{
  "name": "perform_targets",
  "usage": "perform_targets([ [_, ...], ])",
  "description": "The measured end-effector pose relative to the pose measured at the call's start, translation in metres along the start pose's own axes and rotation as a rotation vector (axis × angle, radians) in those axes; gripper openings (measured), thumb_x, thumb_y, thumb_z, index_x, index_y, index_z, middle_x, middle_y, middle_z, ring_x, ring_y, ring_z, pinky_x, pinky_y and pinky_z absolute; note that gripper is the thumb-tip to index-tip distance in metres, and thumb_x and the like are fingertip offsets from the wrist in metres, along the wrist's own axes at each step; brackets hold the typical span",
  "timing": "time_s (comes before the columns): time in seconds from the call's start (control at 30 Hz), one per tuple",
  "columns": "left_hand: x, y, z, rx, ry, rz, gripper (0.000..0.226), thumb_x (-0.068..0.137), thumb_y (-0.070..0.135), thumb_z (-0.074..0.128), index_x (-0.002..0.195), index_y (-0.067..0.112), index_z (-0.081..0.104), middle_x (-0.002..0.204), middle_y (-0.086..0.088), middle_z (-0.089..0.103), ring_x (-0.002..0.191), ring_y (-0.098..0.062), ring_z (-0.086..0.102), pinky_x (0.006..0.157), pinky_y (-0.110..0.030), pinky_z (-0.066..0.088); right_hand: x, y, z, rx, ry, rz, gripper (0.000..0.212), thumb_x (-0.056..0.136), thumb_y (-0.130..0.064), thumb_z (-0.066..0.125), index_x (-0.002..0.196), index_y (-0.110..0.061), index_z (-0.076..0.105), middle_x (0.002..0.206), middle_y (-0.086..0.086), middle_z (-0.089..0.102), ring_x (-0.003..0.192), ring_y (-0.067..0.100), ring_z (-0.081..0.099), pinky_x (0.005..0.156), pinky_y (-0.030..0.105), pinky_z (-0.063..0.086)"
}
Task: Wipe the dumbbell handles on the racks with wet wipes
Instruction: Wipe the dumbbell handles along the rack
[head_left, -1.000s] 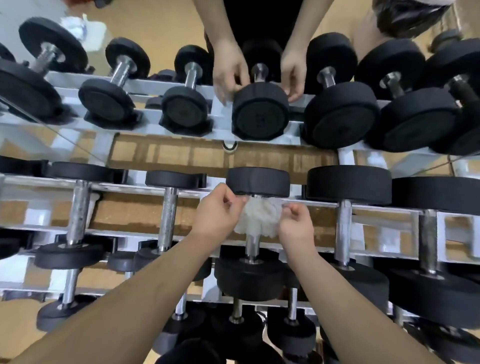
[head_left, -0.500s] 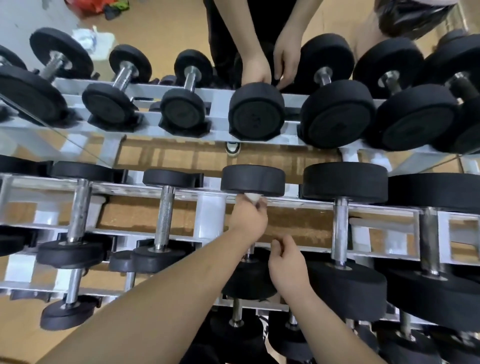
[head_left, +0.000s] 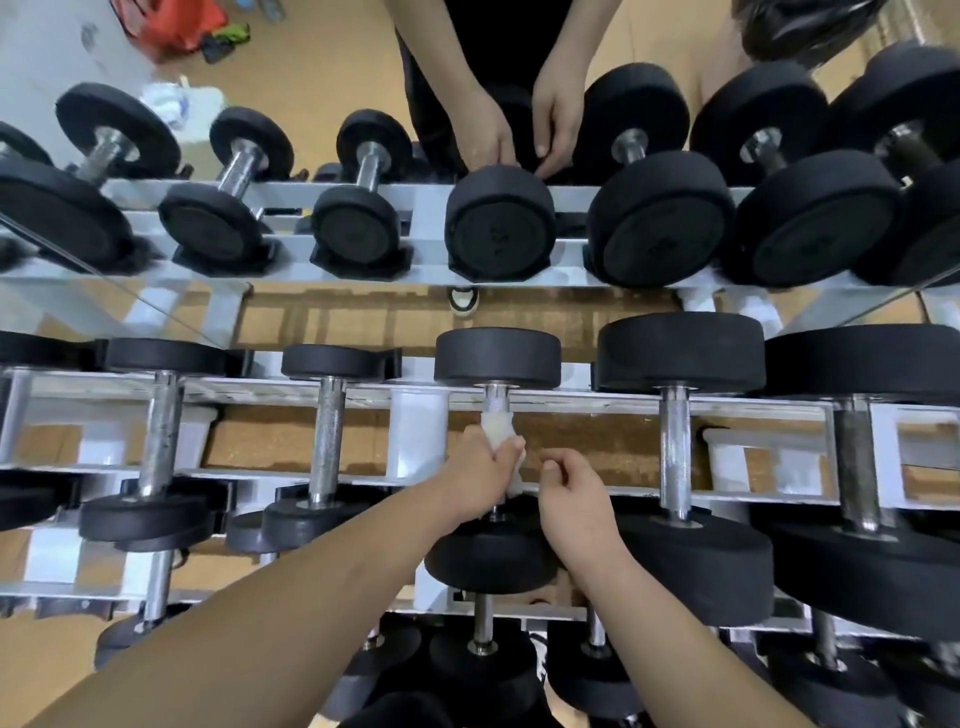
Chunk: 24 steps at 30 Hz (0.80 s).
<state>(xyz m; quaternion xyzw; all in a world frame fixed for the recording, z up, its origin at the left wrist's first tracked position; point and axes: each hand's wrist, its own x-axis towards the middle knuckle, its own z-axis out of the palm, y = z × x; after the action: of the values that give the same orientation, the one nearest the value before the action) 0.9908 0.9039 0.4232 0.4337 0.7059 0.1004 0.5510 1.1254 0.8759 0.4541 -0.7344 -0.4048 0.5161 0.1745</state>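
A white metal rack (head_left: 418, 431) is carrying a row of black dumbbells (head_left: 680, 358), each one lying across its two rails (head_left: 249, 388).

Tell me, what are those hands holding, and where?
The left hand grips a white wipe wrapped round the dumbbell handle. The right hand, curled, holds nothing.
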Motion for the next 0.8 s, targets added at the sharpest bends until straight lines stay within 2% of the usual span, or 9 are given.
perform_targets([
  [0.07,0.008,0.007,-0.003,0.002,0.023,-0.007,0.051,0.104,0.054,0.044,0.129,0.01,0.041,0.108,-0.005,0.063,0.096,-0.019,0.063,0.077,-0.033,0.05,0.0,-0.001,0.002,0.001,-0.006,0.001,0.026,0.108,-0.022,0.04,0.125,-0.022,0.06,0.097,-0.015,0.06,0.084,-0.001,0.055,0.067,0.014,0.039],
  [0.13,0.023,0.02,-0.006,-0.101,0.084,0.007,0.052,0.102,0.055,0.047,0.127,0.01,0.043,0.105,-0.008,0.066,0.104,-0.028,0.065,0.088,-0.038,0.052,0.001,-0.002,0.005,0.008,0.0,0.001,0.026,0.108,-0.022,0.04,0.124,-0.024,0.061,0.098,-0.013,0.062,0.084,0.001,0.057,0.066,0.017,0.041],
  [0.2,0.032,0.031,-0.007,-0.195,0.134,0.017,0.045,0.102,0.052,0.05,0.121,0.012,0.045,0.092,-0.002,0.063,0.102,-0.031,0.067,0.086,-0.036,0.051,0.002,-0.005,0.006,0.014,0.004,0.002,0.026,0.108,-0.023,0.04,0.123,-0.026,0.06,0.1,-0.012,0.064,0.084,0.007,0.06,0.067,0.022,0.042],
  [0.27,0.027,0.034,-0.007,-0.215,0.139,0.035,0.04,0.102,0.05,0.05,0.121,0.015,0.043,0.091,0.002,0.061,0.093,-0.023,0.065,0.082,-0.035,0.049,0.004,-0.004,0.009,0.007,-0.003,-0.003,0.026,0.108,-0.025,0.039,0.124,-0.027,0.06,0.103,-0.011,0.064,0.088,0.011,0.062,0.07,0.026,0.044],
  [0.33,0.015,0.021,-0.004,-0.185,0.102,0.049,0.034,0.104,0.047,0.05,0.121,0.019,0.041,0.094,0.004,0.06,0.093,-0.017,0.063,0.081,-0.033,0.047,0.001,-0.002,0.013,-0.027,-0.02,0.0,0.027,0.108,-0.027,0.039,0.126,-0.025,0.06,0.104,-0.01,0.065,0.092,0.013,0.063,0.075,0.029,0.045],
  [0.43,-0.001,-0.001,-0.006,-0.096,-0.046,0.068,0.026,0.105,0.042,0.049,0.114,0.018,0.052,0.095,0.003,0.063,0.096,-0.02,0.063,0.089,-0.037,0.051,-0.001,0.003,0.016,-0.054,-0.037,0.012,0.027,0.108,-0.027,0.039,0.126,-0.022,0.06,0.104,-0.006,0.066,0.096,0.016,0.061,0.08,0.032,0.043],
  [0.57,0.001,-0.011,-0.015,0.003,-0.145,0.044,0.043,0.101,0.052,0.049,0.118,0.013,0.058,0.107,-0.004,0.069,0.1,-0.021,0.066,0.097,-0.043,0.053,-0.005,0.005,0.016,-0.064,-0.026,0.031,0.027,0.108,-0.026,0.041,0.125,-0.02,0.06,0.102,-0.007,0.065,0.096,0.015,0.061,0.081,0.031,0.042],
  [0.7,0.009,0.018,-0.031,-0.235,-0.08,0.015,0.048,0.095,0.057,0.061,0.124,0.019,0.058,0.118,0.002,0.069,0.109,-0.015,0.066,0.098,-0.035,0.052,-0.006,-0.005,0.015,0.015,-0.038,0.051,0.022,0.106,-0.034,0.046,0.121,-0.026,0.061,0.097,-0.013,0.065,0.092,0.006,0.06,0.079,0.028,0.042],
  [0.8,-0.005,0.021,-0.032,-0.3,-0.128,-0.02,0.043,0.096,0.057,0.061,0.12,0.022,0.057,0.117,0.005,0.066,0.108,-0.013,0.063,0.088,-0.027,0.048,0.004,-0.018,0.012,0.22,-0.099,0.187,0.029,0.105,-0.044,0.051,0.121,-0.025,0.066,0.106,-0.008,0.065,0.107,0.017,0.06,0.096,0.034,0.045],
])
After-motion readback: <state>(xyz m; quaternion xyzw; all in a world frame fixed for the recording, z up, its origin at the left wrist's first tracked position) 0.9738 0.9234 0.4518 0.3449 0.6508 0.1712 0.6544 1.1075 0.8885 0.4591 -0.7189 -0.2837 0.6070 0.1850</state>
